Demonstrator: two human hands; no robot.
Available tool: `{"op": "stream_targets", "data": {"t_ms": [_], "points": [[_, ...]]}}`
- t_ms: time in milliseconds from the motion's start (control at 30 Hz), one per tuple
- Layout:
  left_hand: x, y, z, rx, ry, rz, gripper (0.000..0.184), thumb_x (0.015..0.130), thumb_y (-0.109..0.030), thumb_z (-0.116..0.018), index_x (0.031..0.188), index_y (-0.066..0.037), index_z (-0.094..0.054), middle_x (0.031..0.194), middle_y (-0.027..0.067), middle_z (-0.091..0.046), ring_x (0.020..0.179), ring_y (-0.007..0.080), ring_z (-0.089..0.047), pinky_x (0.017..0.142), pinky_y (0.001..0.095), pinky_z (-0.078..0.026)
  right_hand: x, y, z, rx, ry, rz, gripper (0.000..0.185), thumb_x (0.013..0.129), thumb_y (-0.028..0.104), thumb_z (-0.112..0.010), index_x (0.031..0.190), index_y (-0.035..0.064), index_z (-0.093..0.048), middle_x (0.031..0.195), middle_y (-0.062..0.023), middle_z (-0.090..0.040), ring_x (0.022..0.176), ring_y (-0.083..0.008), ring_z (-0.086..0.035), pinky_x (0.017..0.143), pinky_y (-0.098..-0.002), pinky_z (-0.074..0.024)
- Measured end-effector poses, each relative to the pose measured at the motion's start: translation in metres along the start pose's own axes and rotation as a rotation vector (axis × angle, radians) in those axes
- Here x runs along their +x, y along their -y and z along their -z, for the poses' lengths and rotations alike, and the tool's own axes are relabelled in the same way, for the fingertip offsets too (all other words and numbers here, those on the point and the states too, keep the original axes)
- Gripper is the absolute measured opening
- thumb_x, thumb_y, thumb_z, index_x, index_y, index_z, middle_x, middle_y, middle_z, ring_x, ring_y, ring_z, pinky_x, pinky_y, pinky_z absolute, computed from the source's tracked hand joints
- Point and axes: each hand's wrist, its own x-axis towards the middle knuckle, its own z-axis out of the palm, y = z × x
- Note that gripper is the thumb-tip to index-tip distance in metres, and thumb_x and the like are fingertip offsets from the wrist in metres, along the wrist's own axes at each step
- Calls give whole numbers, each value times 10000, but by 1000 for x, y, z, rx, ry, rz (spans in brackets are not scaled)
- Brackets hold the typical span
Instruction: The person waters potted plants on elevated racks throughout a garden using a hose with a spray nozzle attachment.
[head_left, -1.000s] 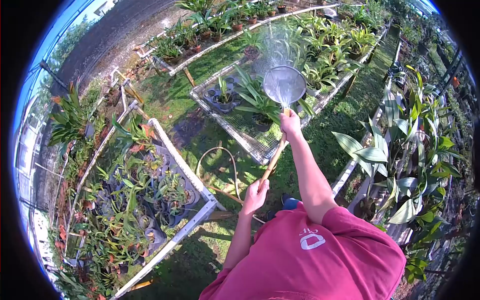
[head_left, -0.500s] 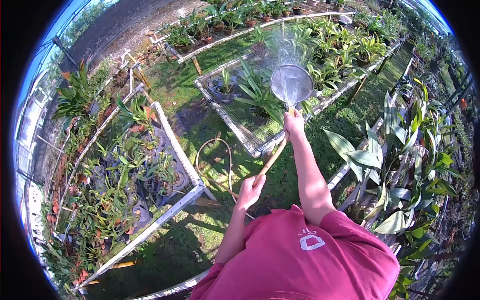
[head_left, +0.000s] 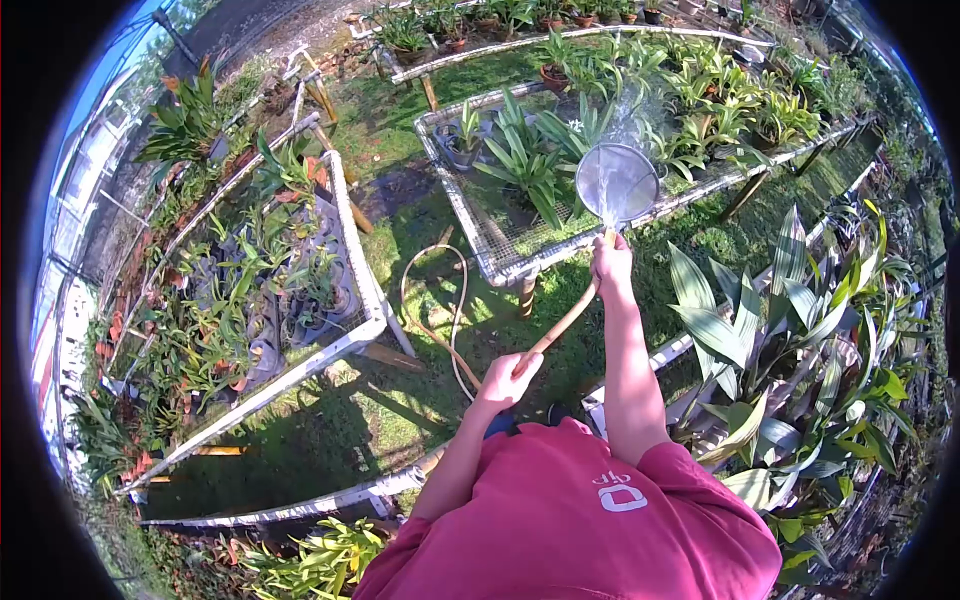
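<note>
Watering under way: water (head_left: 628, 112) is spraying from the sprinkler head (head_left: 617, 184), which shows over the mesh bench's (head_left: 560, 247) near long edge, right of its near corner; spray goes toward plants (head_left: 700, 85) farther in. Can't tell which plants are done or left; wet and dry leaves look alike. Right hand (head_left: 611, 262) wrapped round the hose (head_left: 562, 328) just below the head; left hand (head_left: 508, 380) curled round it lower down. Hose loops on the grass (head_left: 385, 415). Head hides some leaves behind; landing spot blurred; hose supply end not traceable; feet mostly covered by the shirt (head_left: 560, 500).
</note>
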Motion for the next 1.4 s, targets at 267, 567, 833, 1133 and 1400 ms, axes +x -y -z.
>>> {"op": "stream_targets", "data": {"t_ms": [267, 567, 833, 1133, 1400], "points": [[-32, -19, -1, -4, -142, 96, 431, 965, -335, -615, 700, -10, -514, 567, 31, -377, 554, 105, -356, 510, 327, -318, -19, -5, -26, 11, 179, -45, 216, 895, 24, -563, 1099, 94, -569, 636, 36, -481, 407, -70, -384, 359, -244, -325], [-105, -11, 26, -111, -244, 179, 446, 982, -389, -583, 715, -36, -525, 598, -65, -367, 578, 58, -352, 509, 286, -307, -79, -26, -93, -39, 389, -134, 115, 905, 22, -562, 994, 95, -555, 577, 43, -451, 393, -67, -364, 355, -249, -276], [-200, 41, 64, -204, -391, 207, 487, 991, -428, -561, 691, -52, -483, 601, -72, -348, 566, 58, -325, 499, 285, -274, -187, -75, -166, -224, 562, -120, 153, 863, 29, -564, 1008, 76, -556, 584, 29, -457, 386, -87, -391, 349, -253, -319], [-327, 57, 68, -466, -654, 294, 460, 998, -415, -558, 668, -100, -499, 592, -98, -375, 539, 25, -334, 467, 254, -267, -329, -143, -243, -370, 1023, -186, 225, 856, 40, -610, 1077, 0, -611, 654, 5, -547, 467, -84, -484, 412, -258, -377], [-406, 68, 70, -450, -971, 207, 451, 1023, -416, -507, 678, -127, -493, 584, -95, -387, 512, 20, -320, 464, 225, -245, -453, -165, -289, -465, 1307, -196, 175, 890, 65, -576, 1064, 65, -551, 640, 34, -460, 436, -81, -404, 375, -250, -329]]}}
